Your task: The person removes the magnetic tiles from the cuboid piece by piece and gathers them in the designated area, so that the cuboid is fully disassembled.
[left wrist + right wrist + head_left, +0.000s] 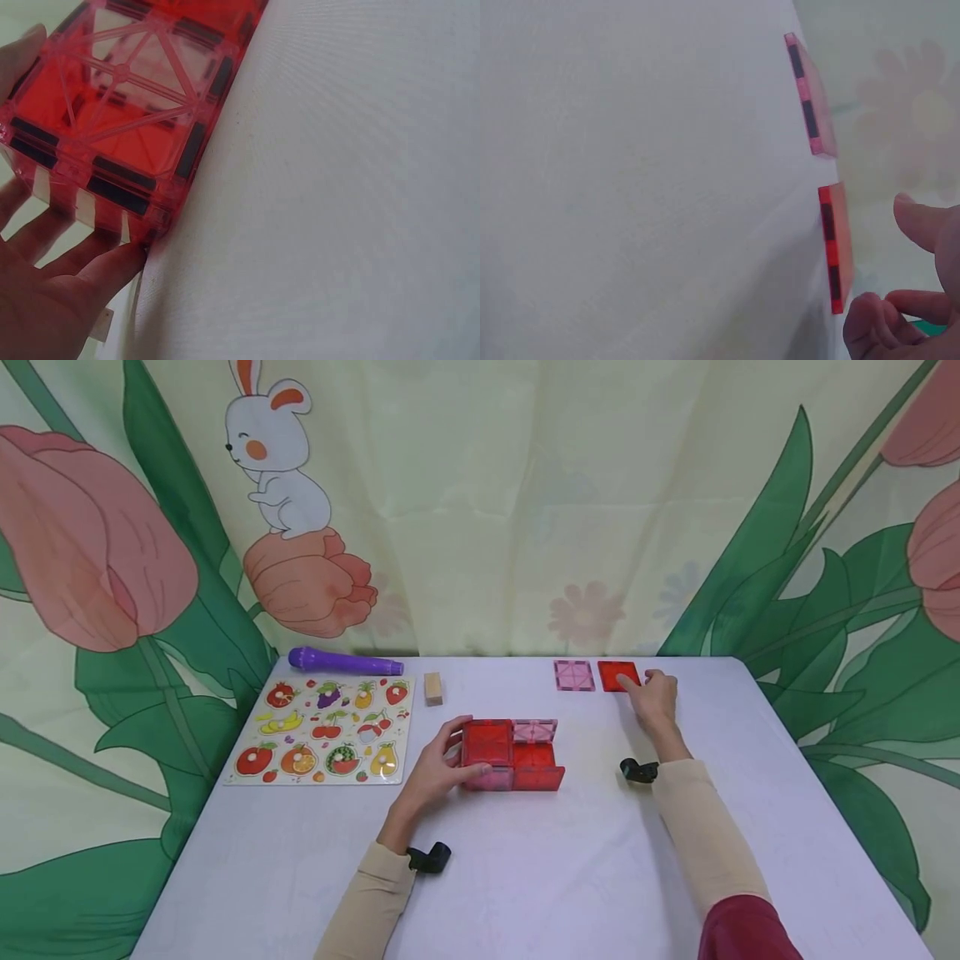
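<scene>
From the head view, we see the left hand [438,768] gripping the near-left corner of the tile box [487,743], thumb in front and fingers round the far side, probably to steady it. Just right of that grip, the box's other compartment stands open: a pink panel [535,732] behind, a red front panel [536,779] leaning outward, a red floor between. Well right and beyond, the right hand [656,703] is at a loose red tile [613,677], thumb over it; a loose pink tile [574,676] lies just left of that. Left of the gripping hand, the fruit board [296,782] carries its fruit pieces.

In the left wrist view, we look through the box's clear wall beside the fingers and see only red and pale panels inside.

In the right wrist view, we find thumb and fingers spread apart beside the red tile; we cannot tell whether they touch it.
</scene>
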Action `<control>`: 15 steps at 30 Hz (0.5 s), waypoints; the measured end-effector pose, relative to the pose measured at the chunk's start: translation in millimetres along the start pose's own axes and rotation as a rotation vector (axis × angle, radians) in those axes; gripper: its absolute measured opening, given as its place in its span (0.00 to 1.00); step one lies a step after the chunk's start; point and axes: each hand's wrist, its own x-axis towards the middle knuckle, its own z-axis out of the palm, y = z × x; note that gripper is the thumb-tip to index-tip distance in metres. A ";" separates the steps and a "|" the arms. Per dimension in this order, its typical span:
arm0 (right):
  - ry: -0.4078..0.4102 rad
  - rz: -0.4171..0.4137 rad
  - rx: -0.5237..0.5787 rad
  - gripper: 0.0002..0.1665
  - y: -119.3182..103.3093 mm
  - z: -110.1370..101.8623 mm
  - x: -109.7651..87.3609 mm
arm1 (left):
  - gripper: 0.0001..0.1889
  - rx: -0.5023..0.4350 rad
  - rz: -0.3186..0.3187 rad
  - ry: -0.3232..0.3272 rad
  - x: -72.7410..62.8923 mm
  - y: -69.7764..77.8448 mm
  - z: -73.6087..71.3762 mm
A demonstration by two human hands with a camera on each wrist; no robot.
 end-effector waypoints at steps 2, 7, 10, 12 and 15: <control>0.003 -0.028 0.011 0.44 -2.8 -2.7 -4.7 | 0.46 0.003 -0.006 0.005 0.0 0.4 -0.1; -0.012 -0.099 0.024 0.43 -12.3 -8.5 -20.6 | 0.45 0.011 -0.020 0.011 -0.3 2.9 0.5; -0.036 -0.137 0.035 0.42 -17.1 -10.0 -31.7 | 0.45 0.012 -0.024 0.012 -0.7 3.6 1.0; -0.046 -0.154 0.045 0.43 -19.1 -9.7 -39.1 | 0.46 0.011 -0.019 0.010 -1.2 3.3 1.0; -0.047 -0.176 0.046 0.43 -19.3 -8.4 -48.4 | 0.47 0.012 -0.008 0.005 -1.7 2.7 0.7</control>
